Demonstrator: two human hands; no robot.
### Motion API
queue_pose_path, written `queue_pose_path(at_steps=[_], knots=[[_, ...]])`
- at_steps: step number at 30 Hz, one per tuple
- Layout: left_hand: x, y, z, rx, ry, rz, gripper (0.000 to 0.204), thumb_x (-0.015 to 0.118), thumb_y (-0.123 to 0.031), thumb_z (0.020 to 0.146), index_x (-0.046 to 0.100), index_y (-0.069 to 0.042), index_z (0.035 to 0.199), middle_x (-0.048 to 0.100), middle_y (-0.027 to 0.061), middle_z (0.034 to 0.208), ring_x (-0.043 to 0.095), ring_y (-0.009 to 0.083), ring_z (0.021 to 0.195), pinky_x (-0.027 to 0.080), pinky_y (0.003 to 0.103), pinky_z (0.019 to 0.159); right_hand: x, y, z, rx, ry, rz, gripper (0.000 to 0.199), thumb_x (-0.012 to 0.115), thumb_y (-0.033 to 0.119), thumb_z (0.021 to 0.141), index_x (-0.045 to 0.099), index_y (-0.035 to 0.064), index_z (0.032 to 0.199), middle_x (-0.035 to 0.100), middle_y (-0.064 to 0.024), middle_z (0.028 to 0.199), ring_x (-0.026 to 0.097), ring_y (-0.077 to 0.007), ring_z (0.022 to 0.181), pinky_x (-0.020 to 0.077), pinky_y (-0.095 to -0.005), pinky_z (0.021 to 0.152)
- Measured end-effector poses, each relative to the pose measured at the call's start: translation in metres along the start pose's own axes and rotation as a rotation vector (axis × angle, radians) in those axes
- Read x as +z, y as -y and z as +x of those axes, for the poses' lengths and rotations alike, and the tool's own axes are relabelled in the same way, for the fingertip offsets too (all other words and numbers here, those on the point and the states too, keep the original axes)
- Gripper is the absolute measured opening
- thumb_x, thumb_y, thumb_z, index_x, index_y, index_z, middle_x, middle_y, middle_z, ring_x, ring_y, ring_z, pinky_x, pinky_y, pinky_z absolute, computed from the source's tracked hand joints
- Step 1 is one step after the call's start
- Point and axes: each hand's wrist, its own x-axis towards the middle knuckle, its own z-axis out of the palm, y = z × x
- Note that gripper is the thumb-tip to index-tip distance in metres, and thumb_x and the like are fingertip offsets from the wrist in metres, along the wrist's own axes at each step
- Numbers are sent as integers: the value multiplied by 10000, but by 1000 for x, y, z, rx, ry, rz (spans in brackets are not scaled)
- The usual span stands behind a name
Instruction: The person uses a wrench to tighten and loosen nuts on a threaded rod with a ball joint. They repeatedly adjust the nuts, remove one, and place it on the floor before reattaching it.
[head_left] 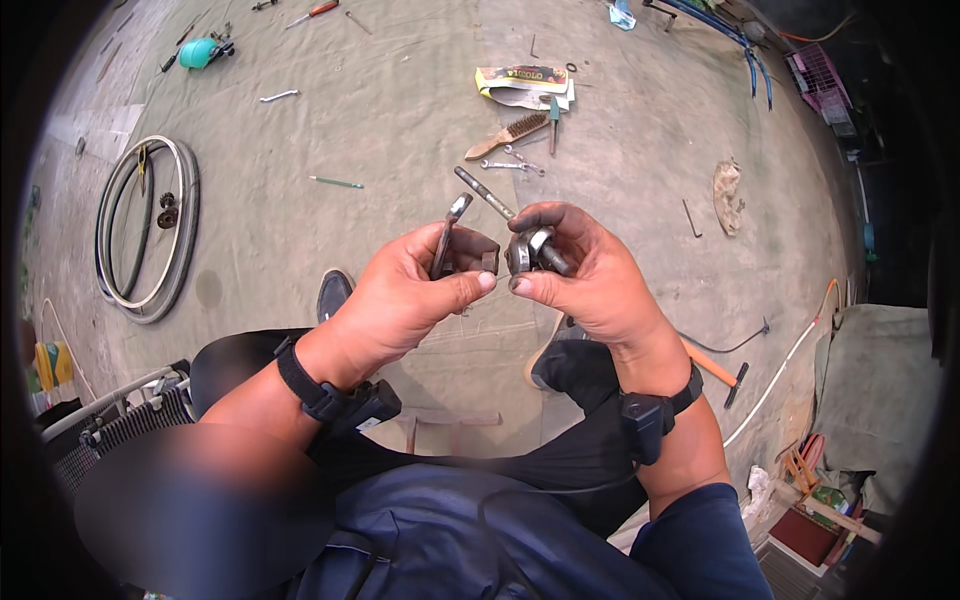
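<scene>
In front of me, my two hands are raised close together above the floor. My left hand (425, 275) is closed around a slim metal tool (443, 240) with a shiny head, its kind unclear. Between that hand's thumb and fingers is a small dark metal piece (489, 261). My right hand (575, 265) grips a greasy metal part with a shiny hex nut (541, 238) and a dark stub. From the same hand a dark metal rod (484, 192) sticks out toward the far left; whether it joins the nut part is hidden by the fingers.
A wire brush (510, 135), wrenches (508, 166) and a yellow-and-white packet (520, 88) lie beyond my hands. Bicycle tyres (187, 235) rest at left near a green pencil-like stick (337, 182). To the right are a hex key (691, 218), an orange-handled hammer (712, 366) and a white hose (785, 365).
</scene>
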Motion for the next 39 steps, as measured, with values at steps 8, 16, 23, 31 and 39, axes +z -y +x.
queue_pose_path(at_steps=[8,16,23,31,39], knots=[[2,1,1,26,18,28,268,692,-54,909,603,18,1151,655,38,1027,591,78,897,491,243,774,2,-1,0,12,-22,-104,510,828,46,758,581,41,1204,608,-19,1116,573,-108,1021,486,-278,907],[6,-3,0,13,-6,34,290,675,-84,917,594,19,1176,626,5,889,495,25,670,377,189,548,2,-9,4,-130,-44,-260,427,845,101,754,621,36,1112,635,9,932,543,-61,792,475,-241,694],[0,-1,1,-64,10,-26,277,632,-145,947,596,22,1165,605,-6,825,463,30,599,349,189,511,5,-4,3,-91,-30,-335,476,842,5,728,608,50,1140,625,4,1021,561,-69,884,485,-242,777],[1,0,2,-74,4,-15,294,628,-164,955,599,18,1184,608,-7,812,466,30,591,354,186,511,7,-5,3,-87,-60,-365,490,852,23,720,604,47,1142,633,6,984,559,-67,878,483,-233,759],[-1,7,3,-172,13,-132,298,665,-276,952,631,-32,1119,580,-24,764,480,29,598,366,183,506,11,-15,4,-190,-97,-507,503,868,65,713,597,45,1137,615,18,915,523,-54,791,462,-228,676]])
